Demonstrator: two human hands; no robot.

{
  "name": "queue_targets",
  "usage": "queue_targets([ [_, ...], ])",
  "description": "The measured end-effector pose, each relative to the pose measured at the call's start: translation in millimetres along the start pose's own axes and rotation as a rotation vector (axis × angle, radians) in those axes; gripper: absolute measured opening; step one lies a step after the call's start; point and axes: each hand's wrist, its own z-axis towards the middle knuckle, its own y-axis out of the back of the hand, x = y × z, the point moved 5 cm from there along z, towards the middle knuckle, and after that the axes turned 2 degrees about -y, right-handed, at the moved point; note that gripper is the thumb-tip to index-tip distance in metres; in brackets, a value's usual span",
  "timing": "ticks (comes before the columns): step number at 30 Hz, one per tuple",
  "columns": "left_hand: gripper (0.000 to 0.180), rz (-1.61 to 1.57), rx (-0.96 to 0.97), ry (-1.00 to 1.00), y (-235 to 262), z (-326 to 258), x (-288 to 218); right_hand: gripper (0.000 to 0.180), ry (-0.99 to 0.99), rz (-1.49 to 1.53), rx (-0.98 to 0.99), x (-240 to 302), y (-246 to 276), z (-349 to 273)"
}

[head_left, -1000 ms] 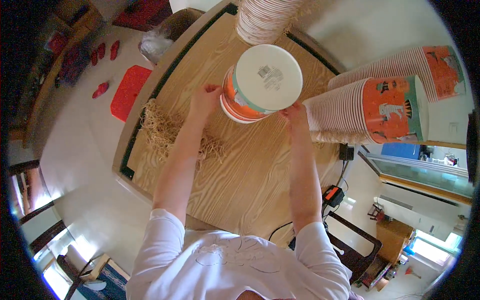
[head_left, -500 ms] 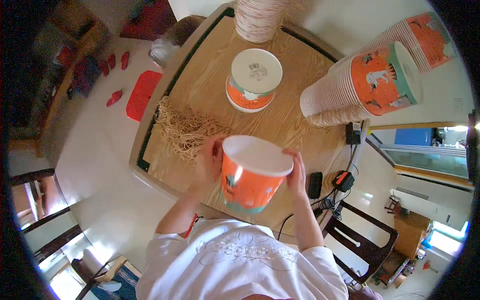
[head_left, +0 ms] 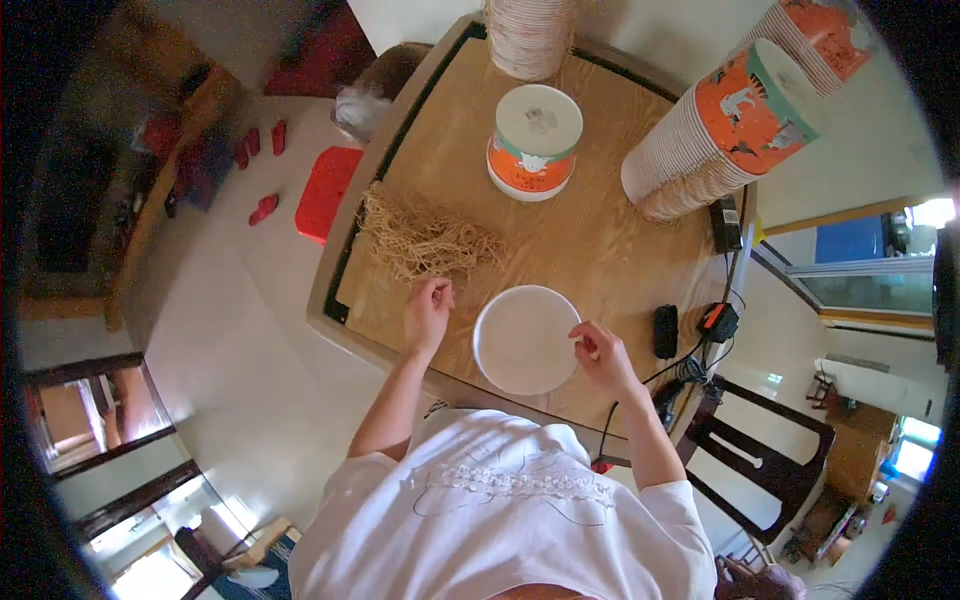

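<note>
A paper bucket (head_left: 527,345) with a white inside stands mouth up on the table, right in front of me. My right hand (head_left: 602,358) is at the right side of its rim, fingers curled and fingertips by the edge; whether they pinch the rim is unclear. To the left of the bucket, my left hand (head_left: 430,305) is raised with fingers bent together, at the near edge of a loose heap of tan twine (head_left: 425,238). Anything between those fingers is too small to make out. The bucket's outer wall is hidden from above.
Beyond the bucket, an upturned orange-and-green bucket (head_left: 538,122) stands on a white-rimmed piece. A long nested bucket stack (head_left: 705,140) leans at the right, and another stack (head_left: 530,40) rises at the back. A black adapter (head_left: 665,332) and cables lie at the right edge, near a dark chair (head_left: 765,465).
The orange bucket, held tilted between both hands before, now stands upright on the table. My left hand has let go of it and moved away toward the twine. The view has shifted slightly.
</note>
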Motion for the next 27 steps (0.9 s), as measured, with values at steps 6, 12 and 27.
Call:
queue_targets([
  [6, 0.011, 0.506, 0.067, -0.293, 2.6, 62.5, -32.0, 0.022, 0.04, -0.134, -0.171, 23.1, 11.8, -14.1],
  [12, 0.013, 0.3, 0.28, -0.028, 6.6, 97.7, -21.3, 0.029, 0.077, -0.298, -0.284, 54.6, 32.8, -38.8],
  [27, 0.006, -0.242, 0.116, -0.024, 119.8, 6.0, -251.1, 0.014, 0.205, 0.407, -0.163, 52.1, 22.0, -61.0],
])
